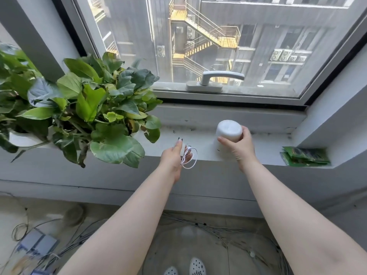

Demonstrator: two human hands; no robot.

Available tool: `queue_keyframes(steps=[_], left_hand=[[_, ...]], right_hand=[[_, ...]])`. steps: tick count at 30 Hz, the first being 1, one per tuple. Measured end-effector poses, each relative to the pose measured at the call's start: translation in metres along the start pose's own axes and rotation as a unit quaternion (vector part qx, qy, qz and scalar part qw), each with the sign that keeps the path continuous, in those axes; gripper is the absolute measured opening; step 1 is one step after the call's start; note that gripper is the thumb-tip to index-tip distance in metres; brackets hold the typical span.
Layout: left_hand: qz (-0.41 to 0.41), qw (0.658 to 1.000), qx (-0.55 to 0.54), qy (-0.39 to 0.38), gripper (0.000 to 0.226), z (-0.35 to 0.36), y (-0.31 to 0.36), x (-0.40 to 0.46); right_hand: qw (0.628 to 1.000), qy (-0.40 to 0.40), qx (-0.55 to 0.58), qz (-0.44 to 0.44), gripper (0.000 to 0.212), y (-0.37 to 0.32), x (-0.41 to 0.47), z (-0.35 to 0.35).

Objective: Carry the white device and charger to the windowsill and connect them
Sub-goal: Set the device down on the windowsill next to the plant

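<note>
The white device (228, 130), a short round cylinder, is gripped from the side by my right hand (239, 146) just over the windowsill (206, 139), right of centre. My left hand (173, 157) holds the charger (183, 150), a small white plug block. Its thin white cable (191, 158) hangs in loops from my fingers at the sill's front edge. The charger and the device are apart, about a hand's width between them. I cannot tell whether the device rests on the sill or hovers a little above it.
A big leafy plant in a white pot (25, 138) fills the sill's left part. Green packets (304, 155) lie at the sill's right end. The window handle (218, 78) sits above the sill. Cables and boxes lie on the floor below.
</note>
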State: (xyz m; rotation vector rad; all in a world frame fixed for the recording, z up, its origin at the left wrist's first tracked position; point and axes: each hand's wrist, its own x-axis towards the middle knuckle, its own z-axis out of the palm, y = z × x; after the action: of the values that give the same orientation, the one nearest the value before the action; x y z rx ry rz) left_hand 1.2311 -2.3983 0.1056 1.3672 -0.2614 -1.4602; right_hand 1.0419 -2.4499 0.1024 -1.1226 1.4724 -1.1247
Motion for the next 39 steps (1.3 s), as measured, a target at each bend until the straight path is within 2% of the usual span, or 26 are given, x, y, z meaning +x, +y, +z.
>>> queue_keyframes(steps=[21,27,29,31,33,35,37,39], left_hand=[[0.003,1.0,-0.011,0.008,0.029,0.02,0.003,0.015],[0.003,1.0,-0.016,-0.02,0.032,0.021,0.01,0.006],[0.005,0.999,-0.023,-0.034,0.034,0.021,0.014,0.002],[0.008,0.998,-0.026,-0.05,0.035,0.02,0.015,-0.003],[0.011,0.998,-0.024,-0.064,0.034,0.02,0.016,-0.006],[0.014,0.997,-0.026,-0.076,0.033,0.021,0.017,-0.01],[0.024,0.995,-0.03,-0.088,0.031,0.022,0.018,-0.013],[0.038,0.994,-0.027,-0.098,0.03,0.022,0.018,-0.016]], right_hand=[[1.0,-0.009,-0.013,-0.003,0.074,0.022,0.02,-0.008],[0.999,-0.021,-0.028,-0.011,0.096,0.016,0.008,-0.011],[0.998,0.034,-0.027,-0.044,0.085,0.009,-0.004,-0.014],[0.989,0.115,0.005,-0.092,0.056,-0.003,-0.022,-0.013],[0.981,0.141,0.017,-0.131,0.032,-0.019,-0.039,-0.005],[0.987,0.082,0.0,-0.135,0.018,-0.032,-0.047,0.007],[0.996,-0.017,-0.017,-0.081,0.012,-0.04,-0.047,0.019],[0.996,-0.084,-0.022,-0.015,0.015,-0.044,-0.046,0.029]])
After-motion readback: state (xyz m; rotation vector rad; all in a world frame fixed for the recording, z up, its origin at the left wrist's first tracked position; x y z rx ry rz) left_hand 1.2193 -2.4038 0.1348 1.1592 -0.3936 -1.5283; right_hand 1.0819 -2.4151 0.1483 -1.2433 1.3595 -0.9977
